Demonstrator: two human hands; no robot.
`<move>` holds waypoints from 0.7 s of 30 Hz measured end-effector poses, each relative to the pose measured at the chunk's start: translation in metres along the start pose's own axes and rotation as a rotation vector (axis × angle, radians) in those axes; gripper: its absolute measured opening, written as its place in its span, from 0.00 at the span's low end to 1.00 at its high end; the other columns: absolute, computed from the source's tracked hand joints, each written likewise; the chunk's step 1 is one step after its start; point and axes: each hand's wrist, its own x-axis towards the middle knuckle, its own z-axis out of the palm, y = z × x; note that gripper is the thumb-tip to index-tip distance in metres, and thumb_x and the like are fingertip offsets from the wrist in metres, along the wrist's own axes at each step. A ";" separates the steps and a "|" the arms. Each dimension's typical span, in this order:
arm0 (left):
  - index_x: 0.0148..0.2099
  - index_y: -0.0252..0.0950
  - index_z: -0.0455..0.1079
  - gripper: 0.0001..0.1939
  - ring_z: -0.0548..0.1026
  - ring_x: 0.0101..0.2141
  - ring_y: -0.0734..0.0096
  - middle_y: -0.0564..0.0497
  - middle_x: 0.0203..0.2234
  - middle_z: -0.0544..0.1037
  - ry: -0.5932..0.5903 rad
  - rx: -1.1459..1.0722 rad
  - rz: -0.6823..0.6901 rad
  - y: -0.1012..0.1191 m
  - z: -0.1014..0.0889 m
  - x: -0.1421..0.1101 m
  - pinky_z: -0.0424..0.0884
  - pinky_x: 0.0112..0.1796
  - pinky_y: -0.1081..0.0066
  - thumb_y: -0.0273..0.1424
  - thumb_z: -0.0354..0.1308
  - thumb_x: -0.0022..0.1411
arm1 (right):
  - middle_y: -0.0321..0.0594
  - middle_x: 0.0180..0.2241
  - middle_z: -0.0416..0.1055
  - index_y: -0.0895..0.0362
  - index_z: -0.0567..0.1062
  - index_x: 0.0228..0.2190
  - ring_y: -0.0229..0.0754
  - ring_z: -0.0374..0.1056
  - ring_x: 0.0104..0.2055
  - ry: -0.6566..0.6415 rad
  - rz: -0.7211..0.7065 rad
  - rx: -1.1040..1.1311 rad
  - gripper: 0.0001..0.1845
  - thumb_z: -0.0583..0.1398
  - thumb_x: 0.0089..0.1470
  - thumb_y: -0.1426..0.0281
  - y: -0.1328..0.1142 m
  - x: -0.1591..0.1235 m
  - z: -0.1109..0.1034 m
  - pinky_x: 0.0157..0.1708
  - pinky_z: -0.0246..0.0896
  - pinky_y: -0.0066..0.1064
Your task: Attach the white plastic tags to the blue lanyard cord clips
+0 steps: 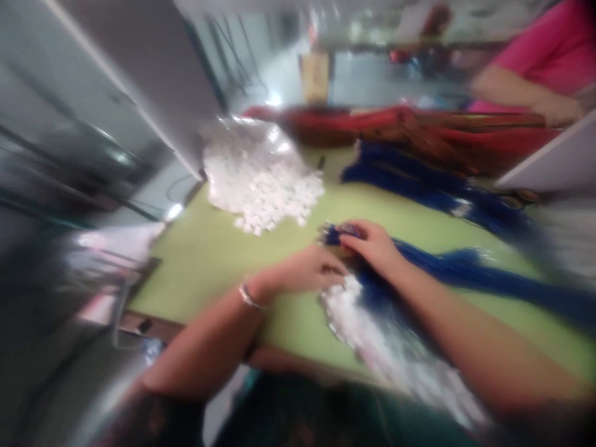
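Note:
My right hand is closed on the end of a bundle of blue wires, with the tips poking out to its left. Just below and left of it, my left hand, with a bracelet at the wrist, has its fingers curled inward; blur hides what they hold, if anything. Those fingertips are right by a cluster of small white pieces at the front of the table. White-ended strands run from the cluster toward the lower right, under my right forearm. Small white block-like pieces spill from a clear plastic bag at the back left.
More blue wire bundles lie across the back right of the green tabletop. Behind them runs a row of red material. Another person in a pink top is at the upper right. A dark panel stands left.

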 end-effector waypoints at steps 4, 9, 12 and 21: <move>0.37 0.35 0.77 0.11 0.74 0.34 0.68 0.48 0.31 0.78 0.525 0.328 -0.167 -0.027 -0.027 0.005 0.70 0.38 0.66 0.30 0.52 0.62 | 0.35 0.21 0.71 0.58 0.74 0.29 0.35 0.63 0.21 -0.016 -0.031 -0.006 0.10 0.63 0.46 0.64 0.000 -0.002 0.003 0.25 0.59 0.28; 0.44 0.35 0.76 0.15 0.72 0.44 0.63 0.44 0.41 0.75 0.453 0.538 -0.073 -0.063 -0.042 0.015 0.67 0.50 0.61 0.23 0.50 0.61 | 0.35 0.21 0.71 0.59 0.74 0.23 0.35 0.63 0.24 0.025 -0.063 -0.115 0.11 0.62 0.46 0.62 -0.002 -0.004 0.004 0.25 0.57 0.27; 0.40 0.33 0.77 0.13 0.72 0.40 0.61 0.43 0.38 0.73 0.399 0.593 -0.120 -0.069 -0.042 0.016 0.68 0.46 0.61 0.24 0.51 0.60 | 0.35 0.21 0.71 0.59 0.74 0.21 0.35 0.62 0.24 0.009 -0.054 -0.162 0.12 0.61 0.48 0.63 -0.006 -0.006 0.005 0.25 0.56 0.27; 0.37 0.36 0.76 0.11 0.71 0.43 0.61 0.45 0.38 0.76 0.434 0.531 -0.129 -0.078 -0.044 0.018 0.65 0.48 0.62 0.27 0.51 0.60 | 0.32 0.19 0.64 0.58 0.67 0.19 0.34 0.57 0.24 0.105 -0.097 -0.205 0.12 0.60 0.46 0.65 -0.015 -0.009 0.010 0.23 0.53 0.25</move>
